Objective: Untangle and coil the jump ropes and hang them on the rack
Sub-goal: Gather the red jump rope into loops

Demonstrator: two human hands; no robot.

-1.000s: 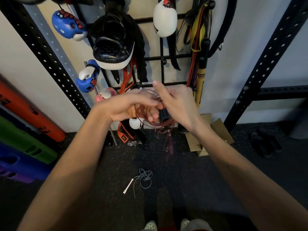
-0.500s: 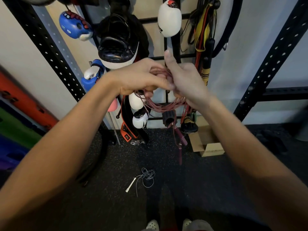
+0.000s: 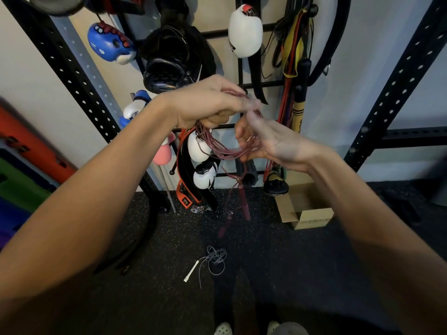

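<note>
The dark red jump rope (image 3: 226, 147) hangs in loose coils at the centre of the frame, gathered between both our hands in front of the black wall rack (image 3: 244, 68). Our left hand (image 3: 208, 102) is clenched over the top of the bundle, fingers curled down on the strands. Our right hand (image 3: 271, 139) sits just below and to the right, palm turned up and fingers spread loosely, with the loops draped across them; it is blurred, so we cannot tell whether it grips the cord or only supports it. Two dark red handles (image 3: 244, 201) dangle below the coils toward the lower centre.

Behind the hands, the rack carries a white boxing glove (image 3: 244, 32) at upper centre, a blue and red glove (image 3: 108, 43) at upper left, and black headgear (image 3: 169, 61) between them. Coloured bands (image 3: 292, 52) hang at upper right.

On the black speckled floor (image 3: 302, 262), lower centre, lies a tangled grey jump rope with a white handle (image 3: 212, 261), well apart from the hands. A brown cardboard box (image 3: 307, 209) stands against the wall to the right of it.
</note>
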